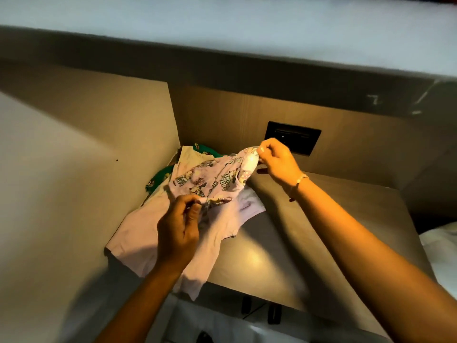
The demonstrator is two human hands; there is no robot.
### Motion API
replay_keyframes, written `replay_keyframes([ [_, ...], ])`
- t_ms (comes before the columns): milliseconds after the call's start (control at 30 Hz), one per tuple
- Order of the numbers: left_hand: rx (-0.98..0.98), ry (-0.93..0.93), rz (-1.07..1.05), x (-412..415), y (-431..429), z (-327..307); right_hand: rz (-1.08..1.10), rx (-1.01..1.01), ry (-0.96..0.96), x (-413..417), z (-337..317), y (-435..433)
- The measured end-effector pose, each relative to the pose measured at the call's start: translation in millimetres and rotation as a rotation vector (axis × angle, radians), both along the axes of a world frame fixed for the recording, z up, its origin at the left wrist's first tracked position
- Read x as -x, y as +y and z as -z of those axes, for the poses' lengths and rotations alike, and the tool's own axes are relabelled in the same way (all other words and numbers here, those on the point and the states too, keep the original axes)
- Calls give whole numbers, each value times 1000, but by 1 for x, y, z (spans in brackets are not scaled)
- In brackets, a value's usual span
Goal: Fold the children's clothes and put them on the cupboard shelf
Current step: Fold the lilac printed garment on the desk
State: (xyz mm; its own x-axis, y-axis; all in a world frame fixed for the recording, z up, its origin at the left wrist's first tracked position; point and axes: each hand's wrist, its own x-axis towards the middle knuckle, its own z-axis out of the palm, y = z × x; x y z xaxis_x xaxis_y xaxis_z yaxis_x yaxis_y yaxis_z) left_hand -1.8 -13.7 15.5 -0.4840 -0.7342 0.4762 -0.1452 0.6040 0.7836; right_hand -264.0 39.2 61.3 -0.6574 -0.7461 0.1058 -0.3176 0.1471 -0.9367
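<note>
Head view: printed garment point(210, 179) stretched diagonally between hands.

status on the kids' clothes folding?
Done: nothing looks folded; a green garment and plain pink garment lie rumpled on the shelf. In hand: left hand and right hand hold the printed pink top spread. Left: fold all, stack.

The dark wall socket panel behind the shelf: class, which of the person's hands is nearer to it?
Right. The right hand pinches the printed garment just in front of the dark socket panel; the left hand grips the garment's lower edge, nearer the camera.
</note>
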Motion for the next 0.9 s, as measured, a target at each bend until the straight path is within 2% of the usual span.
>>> replay_keyframes([
  [100,30,6,74,40,-7,-27,114,55,-147,23,-23,29],
  [233,-41,34,198,124,-5,-55,367,102,-237,66,-43,78],
  [300,-37,96,284,149,17,-76,513,267,-155,75,-60,120],
  [367,56,136,390,151,42,-87,632,373,5,59,-73,170],
  [433,222,139,531,144,65,-74,733,298,182,31,-59,226],
  [500,353,50,634,134,78,-36,744,135,263,-5,-11,277],
  [600,258,-201,818,126,87,39,724,-71,199,-55,77,326],
  [667,173,-380,886,112,92,75,687,-254,278,-78,121,345],
  [800,270,-514,952,92,101,89,658,-442,378,-102,143,365],
  [900,423,-569,1007,93,92,88,465,-546,553,-102,143,370],
])
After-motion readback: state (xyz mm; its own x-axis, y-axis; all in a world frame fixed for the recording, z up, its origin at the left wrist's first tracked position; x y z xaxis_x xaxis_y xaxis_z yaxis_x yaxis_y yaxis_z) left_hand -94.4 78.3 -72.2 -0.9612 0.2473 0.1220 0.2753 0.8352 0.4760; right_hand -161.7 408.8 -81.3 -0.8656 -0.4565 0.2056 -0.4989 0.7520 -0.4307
